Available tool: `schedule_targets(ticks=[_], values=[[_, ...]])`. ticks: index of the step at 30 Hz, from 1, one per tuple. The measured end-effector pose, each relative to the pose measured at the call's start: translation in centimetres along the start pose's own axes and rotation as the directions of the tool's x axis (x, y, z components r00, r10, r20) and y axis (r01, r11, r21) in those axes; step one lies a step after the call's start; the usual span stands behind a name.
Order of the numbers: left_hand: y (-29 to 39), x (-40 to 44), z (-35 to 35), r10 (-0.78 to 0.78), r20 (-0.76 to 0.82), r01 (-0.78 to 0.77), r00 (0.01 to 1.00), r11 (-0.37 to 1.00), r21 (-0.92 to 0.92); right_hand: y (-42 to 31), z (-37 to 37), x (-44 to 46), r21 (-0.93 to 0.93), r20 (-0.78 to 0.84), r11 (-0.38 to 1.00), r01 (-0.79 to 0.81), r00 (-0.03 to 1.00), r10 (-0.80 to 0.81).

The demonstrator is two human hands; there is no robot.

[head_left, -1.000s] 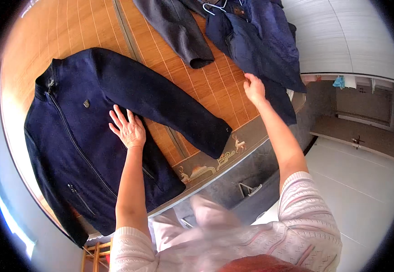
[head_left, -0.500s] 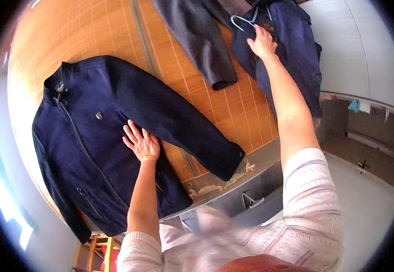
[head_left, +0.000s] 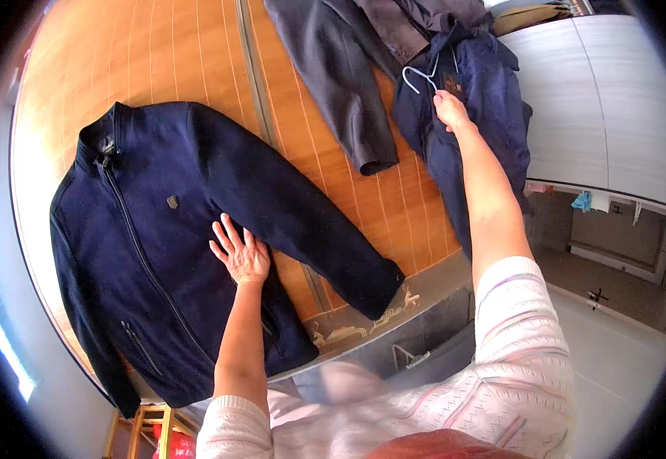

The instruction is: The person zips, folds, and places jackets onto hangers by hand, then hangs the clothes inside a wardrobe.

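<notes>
A navy zip-up jacket (head_left: 166, 252) lies spread on the bed mat, its zip closed and a small badge (head_left: 172, 202) on the chest. My left hand (head_left: 243, 254) rests flat on its front near the sleeve, fingers spread. At the upper right, my right hand (head_left: 451, 111) has its fingers closed on a white clothes hanger (head_left: 417, 76). The hanger's hook sticks out to the left, and its lower part is hidden by a second dark blue garment (head_left: 490, 99) that lies bunched around it.
A dark grey garment (head_left: 341, 92) lies beside the blue one, sleeve toward me. The wooden mat (head_left: 172, 53) has a patterned border at the front edge. A pale cabinet (head_left: 578, 99) stands at right, a wooden stool (head_left: 166, 428) at lower left.
My right hand has gone from lying spread over the hanger to gripping it. My left hand stays flat on the navy jacket. The view has shifted slightly.
</notes>
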State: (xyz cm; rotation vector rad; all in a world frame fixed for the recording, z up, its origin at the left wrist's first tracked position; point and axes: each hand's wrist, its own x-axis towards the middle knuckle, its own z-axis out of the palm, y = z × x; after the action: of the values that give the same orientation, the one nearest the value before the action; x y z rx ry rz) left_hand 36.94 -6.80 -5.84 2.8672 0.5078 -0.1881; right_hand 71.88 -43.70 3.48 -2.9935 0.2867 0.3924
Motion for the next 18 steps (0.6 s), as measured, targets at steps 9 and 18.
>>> schedule_targets(ticks=[9,18], values=[[0.1,0.1,-0.1,0.001,-0.002,-0.001,1.000,0.999,0.037,-0.1,0.0,-0.8,-0.046,0.221,0.978,-0.203,0.953,0.208],[0.0,-0.2,0.3,0.025,-0.077,-0.019,0.997,0.997,0.077,3.5,-6.2,-10.2,0.030,0.084,0.981,0.190,0.978,-0.192]])
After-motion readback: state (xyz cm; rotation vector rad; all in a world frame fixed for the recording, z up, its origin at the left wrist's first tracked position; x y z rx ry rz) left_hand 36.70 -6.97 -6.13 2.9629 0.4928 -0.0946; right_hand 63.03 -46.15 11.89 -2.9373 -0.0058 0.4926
